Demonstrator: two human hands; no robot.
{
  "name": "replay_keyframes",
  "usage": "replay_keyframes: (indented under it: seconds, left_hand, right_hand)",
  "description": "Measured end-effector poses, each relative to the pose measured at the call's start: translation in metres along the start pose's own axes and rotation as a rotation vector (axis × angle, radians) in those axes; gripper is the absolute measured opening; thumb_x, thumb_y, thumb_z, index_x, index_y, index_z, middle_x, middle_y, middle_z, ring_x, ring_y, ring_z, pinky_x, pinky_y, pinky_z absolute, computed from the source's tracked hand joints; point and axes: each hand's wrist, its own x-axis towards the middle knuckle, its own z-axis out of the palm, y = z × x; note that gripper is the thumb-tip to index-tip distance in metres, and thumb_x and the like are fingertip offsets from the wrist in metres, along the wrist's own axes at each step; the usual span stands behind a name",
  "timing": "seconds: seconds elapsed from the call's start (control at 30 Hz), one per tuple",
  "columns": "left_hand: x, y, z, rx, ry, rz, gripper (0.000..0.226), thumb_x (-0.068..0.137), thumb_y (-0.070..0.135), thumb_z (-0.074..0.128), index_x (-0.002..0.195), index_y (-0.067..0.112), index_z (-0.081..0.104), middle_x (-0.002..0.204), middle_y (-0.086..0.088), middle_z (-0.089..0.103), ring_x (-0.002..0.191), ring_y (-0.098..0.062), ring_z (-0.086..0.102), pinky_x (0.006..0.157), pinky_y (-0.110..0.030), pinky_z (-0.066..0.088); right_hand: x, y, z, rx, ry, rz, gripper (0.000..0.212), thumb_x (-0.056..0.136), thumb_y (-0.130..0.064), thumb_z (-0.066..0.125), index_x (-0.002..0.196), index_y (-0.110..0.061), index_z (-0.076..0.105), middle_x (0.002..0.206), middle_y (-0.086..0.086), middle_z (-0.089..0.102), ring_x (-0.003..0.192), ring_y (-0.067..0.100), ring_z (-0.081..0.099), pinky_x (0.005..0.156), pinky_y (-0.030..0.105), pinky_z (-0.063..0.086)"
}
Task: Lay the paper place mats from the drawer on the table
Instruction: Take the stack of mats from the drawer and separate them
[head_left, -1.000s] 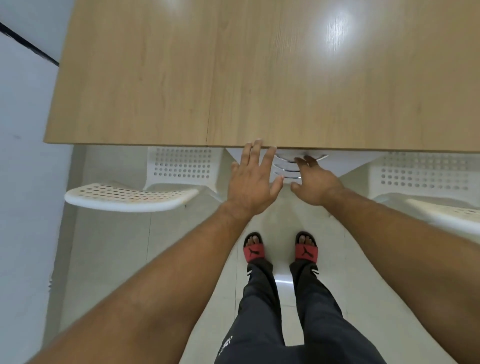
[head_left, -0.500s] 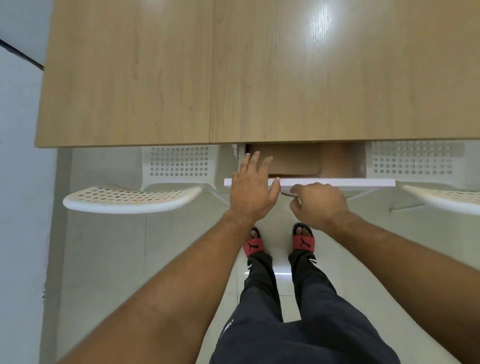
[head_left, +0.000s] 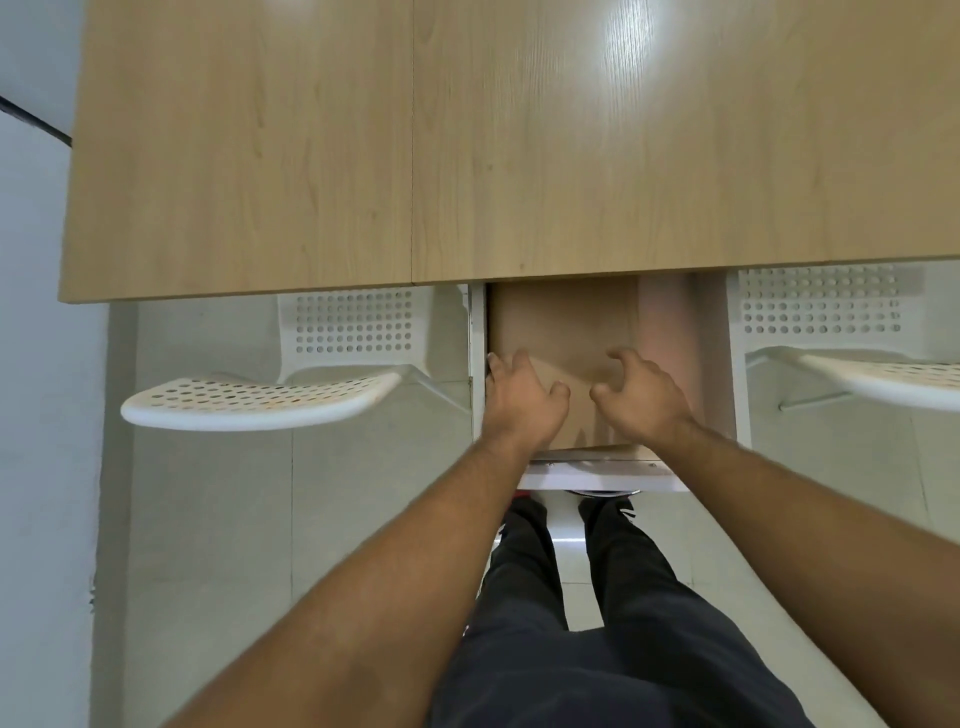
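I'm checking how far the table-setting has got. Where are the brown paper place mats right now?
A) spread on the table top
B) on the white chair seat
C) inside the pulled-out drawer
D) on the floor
C: the paper place mats lie in the open drawer just below the edge of the table, with the left hand and right hand over them.

We see the white perforated left chair (head_left: 260, 397) and right chair (head_left: 883, 379) on pale glossy floor tiles (head_left: 208, 519), a bluish-white wall (head_left: 36, 364) at left.
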Motion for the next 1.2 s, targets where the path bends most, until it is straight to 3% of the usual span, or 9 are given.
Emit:
replay_keyframes:
  seconds: [0.13, 0.27, 0.43, 0.6, 0.7, 0.8, 0.93, 1.03, 1.2]
  left_hand:
    - [0.001, 0.012, 0.005, -0.242, 0.063, -0.172, 0.076, 0.087, 0.041, 0.058, 0.151, 0.019, 0.024, 0.149, -0.011, 0.038, 0.131, -0.031, 0.044, 0.101, -0.039, 0.045]
    - [0.002, 0.023, 0.003, -0.314, 0.142, -0.419, 0.078, 0.086, 0.043, 0.059, 0.148, 0.010, 0.026, 0.137, -0.013, 0.054, 0.125, -0.034, 0.051, 0.096, -0.042, 0.047]
    - [-0.005, 0.014, -0.008, -0.134, 0.052, -0.286, 0.040, 0.086, 0.046, 0.059, 0.108, 0.013, 0.059, 0.108, -0.006, 0.065, 0.090, -0.025, 0.061, 0.076, -0.031, 0.051]
    - [-0.005, -0.002, -0.018, -0.366, -0.085, -0.243, 0.051, 0.080, 0.050, 0.072, 0.111, 0.019, 0.047, 0.107, 0.003, 0.059, 0.095, -0.018, 0.061, 0.082, -0.035, 0.054]
    - [-0.007, -0.016, -0.016, -0.599, -0.146, -0.277, 0.062, 0.079, 0.045, 0.079, 0.123, 0.022, 0.041, 0.117, 0.000, 0.057, 0.101, -0.018, 0.060, 0.094, -0.043, 0.054]
    - [-0.009, -0.027, -0.017, -0.697, -0.157, -0.273, 0.072, 0.078, 0.034, 0.083, 0.136, 0.019, 0.042, 0.117, -0.003, 0.061, 0.100, -0.020, 0.065, 0.092, -0.044, 0.056]
    - [-0.012, -0.041, -0.028, -0.779, -0.230, -0.246, 0.050, 0.086, 0.018, 0.076, 0.131, 0.007, 0.057, 0.117, -0.008, 0.070, 0.103, -0.024, 0.069, 0.093, -0.043, 0.056]
    - [-0.015, -0.056, -0.042, -0.845, -0.341, -0.240, 0.041, 0.091, 0.012, 0.070, 0.128, 0.002, 0.059, 0.120, -0.013, 0.070, 0.111, -0.027, 0.067, 0.096, -0.038, 0.055]
    - [-0.025, -0.076, -0.068, -0.926, -0.580, -0.167, 0.051, 0.088, 0.014, 0.070, 0.135, 0.004, 0.054, 0.134, -0.015, 0.063, 0.124, -0.028, 0.060, 0.101, -0.038, 0.051]
  right_hand:
    - [0.012, 0.010, 0.007, 0.089, -0.078, 0.101, 0.079, 0.087, -0.041, 0.058, 0.157, -0.026, 0.023, 0.155, 0.010, 0.041, 0.134, 0.031, 0.047, 0.105, 0.037, 0.044]
    - [0.015, 0.019, 0.015, 0.177, -0.117, 0.163, 0.086, 0.082, -0.053, 0.063, 0.155, -0.031, 0.023, 0.151, 0.009, 0.043, 0.131, 0.033, 0.048, 0.105, 0.043, 0.046]
    - [0.015, 0.024, 0.015, 0.171, -0.126, 0.150, 0.083, 0.080, -0.061, 0.064, 0.152, -0.035, 0.033, 0.146, 0.008, 0.047, 0.126, 0.032, 0.051, 0.101, 0.039, 0.046]
    - [0.014, 0.024, 0.004, 0.202, -0.185, 0.134, 0.080, 0.081, -0.061, 0.067, 0.150, -0.034, 0.038, 0.149, 0.006, 0.046, 0.125, 0.031, 0.053, 0.100, 0.041, 0.049]
    - [0.012, 0.023, 0.000, 0.299, -0.203, 0.134, 0.076, 0.086, -0.050, 0.070, 0.151, -0.026, 0.038, 0.150, 0.004, 0.046, 0.128, 0.030, 0.051, 0.100, 0.040, 0.047]
    - [0.011, 0.029, -0.003, 0.374, -0.215, 0.152, 0.083, 0.084, -0.051, 0.072, 0.152, -0.024, 0.034, 0.151, 0.005, 0.045, 0.131, 0.030, 0.049, 0.103, 0.041, 0.045]
    - [0.004, 0.033, -0.012, 0.492, -0.183, 0.214, 0.085, 0.086, -0.047, 0.073, 0.155, -0.022, 0.030, 0.154, 0.006, 0.042, 0.129, 0.030, 0.050, 0.103, 0.044, 0.047]
    - [-0.006, 0.032, -0.017, 0.582, -0.197, 0.231, 0.075, 0.088, -0.042, 0.073, 0.149, -0.020, 0.036, 0.136, 0.004, 0.052, 0.113, 0.024, 0.051, 0.090, 0.043, 0.047]
    - [-0.030, 0.029, -0.024, 0.851, -0.432, 0.326, 0.057, 0.080, -0.046, 0.077, 0.126, -0.016, 0.059, 0.119, 0.008, 0.068, 0.109, 0.030, 0.063, 0.091, 0.048, 0.050]
